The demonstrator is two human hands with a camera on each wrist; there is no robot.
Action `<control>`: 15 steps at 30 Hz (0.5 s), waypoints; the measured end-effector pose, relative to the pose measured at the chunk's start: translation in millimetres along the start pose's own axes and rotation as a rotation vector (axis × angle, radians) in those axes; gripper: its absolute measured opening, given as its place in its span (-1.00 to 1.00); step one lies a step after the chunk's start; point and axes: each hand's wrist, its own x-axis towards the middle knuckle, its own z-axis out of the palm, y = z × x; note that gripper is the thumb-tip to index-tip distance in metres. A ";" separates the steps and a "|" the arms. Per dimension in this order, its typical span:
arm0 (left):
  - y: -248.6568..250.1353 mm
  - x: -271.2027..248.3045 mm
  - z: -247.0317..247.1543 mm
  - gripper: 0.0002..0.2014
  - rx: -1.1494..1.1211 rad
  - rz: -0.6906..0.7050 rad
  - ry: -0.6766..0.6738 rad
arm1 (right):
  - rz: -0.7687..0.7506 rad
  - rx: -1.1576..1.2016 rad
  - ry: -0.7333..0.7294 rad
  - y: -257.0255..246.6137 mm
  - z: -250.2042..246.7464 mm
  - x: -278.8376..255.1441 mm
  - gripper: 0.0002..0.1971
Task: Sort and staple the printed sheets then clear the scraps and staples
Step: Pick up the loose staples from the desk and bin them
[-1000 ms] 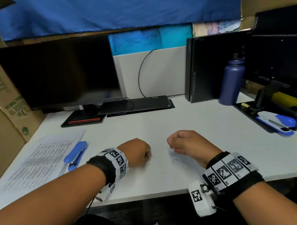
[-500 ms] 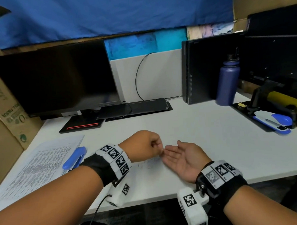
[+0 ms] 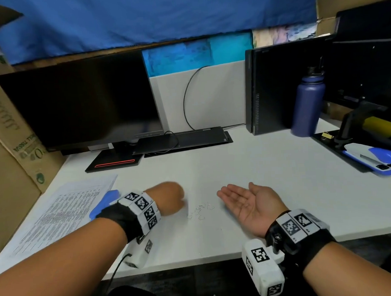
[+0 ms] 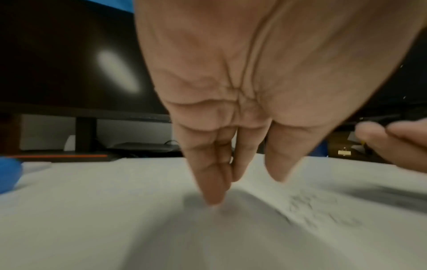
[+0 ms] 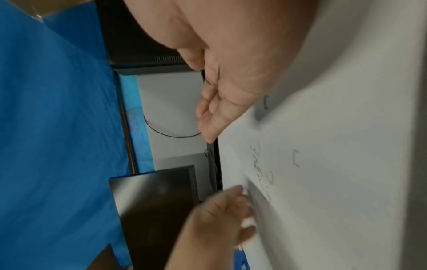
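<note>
Several loose bent staples (image 3: 200, 210) lie on the white desk (image 3: 268, 178) between my hands; they also show in the right wrist view as staples (image 5: 295, 158). My left hand (image 3: 177, 200) is blurred just left of them. In the left wrist view its fingers (image 4: 212, 193) point straight down and one tip touches the desk, holding nothing I can see. My right hand (image 3: 238, 198) lies palm up and open just right of the staples. The printed sheets (image 3: 59, 210) lie at the left, with a blue stapler (image 3: 103, 203) on them, partly hidden by my wrist.
A dark monitor (image 3: 77, 103) and its base (image 3: 115, 161) stand at the back left, a cardboard box (image 3: 12, 143) at the far left. A computer case (image 3: 270, 87) and blue bottle (image 3: 308, 104) stand back right. A black tray (image 3: 336, 151) holds a white-and-blue stapler (image 3: 372, 158).
My right hand turned from a fist to palm up. My left hand rose to the right palm with pinched fingers, then came back down left to the desk beside the staples.
</note>
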 end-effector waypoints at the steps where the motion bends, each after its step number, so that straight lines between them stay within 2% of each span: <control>1: 0.5 -0.6 8.6 -0.62 0.022 -0.023 -0.059 | -0.016 -0.005 0.003 -4.0 1.1 -1.2 -0.46; 4: 13.6 -0.3 24.6 -0.64 -0.040 0.002 -0.054 | -0.046 -0.032 0.006 -9.5 4.5 -4.2 -0.46; 7: 30.6 4.0 35.5 -0.83 -0.012 0.134 0.015 | -0.053 -0.064 0.013 -8.8 5.1 -5.3 -0.45; 9: 36.8 8.4 42.5 -0.84 0.015 0.191 0.083 | -0.049 -0.085 0.016 -7.6 4.2 -5.6 -0.45; 12: 39.7 11.8 42.5 -0.80 0.075 0.188 0.152 | -0.040 -0.105 0.018 -6.3 3.3 -5.2 -0.45; 15: 39.2 13.6 35.1 -0.77 0.090 0.153 0.144 | -0.038 -0.106 0.016 -7.2 2.0 -3.8 -0.44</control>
